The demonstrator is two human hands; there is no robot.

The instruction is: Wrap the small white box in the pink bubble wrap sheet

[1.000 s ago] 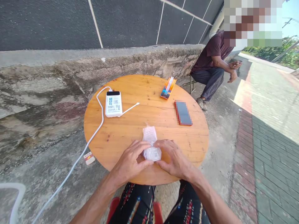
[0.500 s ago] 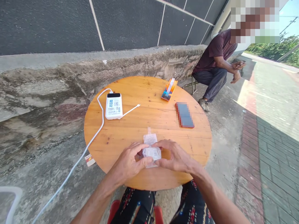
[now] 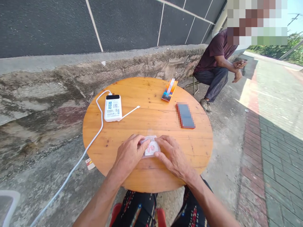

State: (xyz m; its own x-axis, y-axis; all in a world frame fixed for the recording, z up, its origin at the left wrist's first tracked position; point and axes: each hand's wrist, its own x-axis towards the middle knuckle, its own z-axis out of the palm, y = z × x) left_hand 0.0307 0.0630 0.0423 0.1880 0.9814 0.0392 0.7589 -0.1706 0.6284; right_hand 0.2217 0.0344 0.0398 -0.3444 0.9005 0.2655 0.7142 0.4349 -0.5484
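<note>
A small clear plastic packet [image 3: 148,152] with a white piece inside, printed in red, lies at the near middle of the round wooden table [image 3: 142,181]. My left hand [image 3: 131,150] grips its left side, the thumb lying across its top face and the fingers curled at the far left edge. On the right side, my right hand [image 3: 171,154] holds the edge between thumb and bent fingers. Both palms face inward, and the packet's outer edges are partly hidden under the fingers. What the white piece is, I cannot make out.
A white power bank [image 3: 113,110] with cables stands at the left of the tabletop. An orange tape dispenser [image 3: 169,90] sits at the back, and a red-edged phone [image 3: 186,115] lies at the right. Behind the table, a person [image 3: 216,63] sits on a stool by the wall.
The packet has turned from a plain whitish face to one with red print, and its long flap no longer sticks out as far. Both hands moved slightly away from me with it.
</note>
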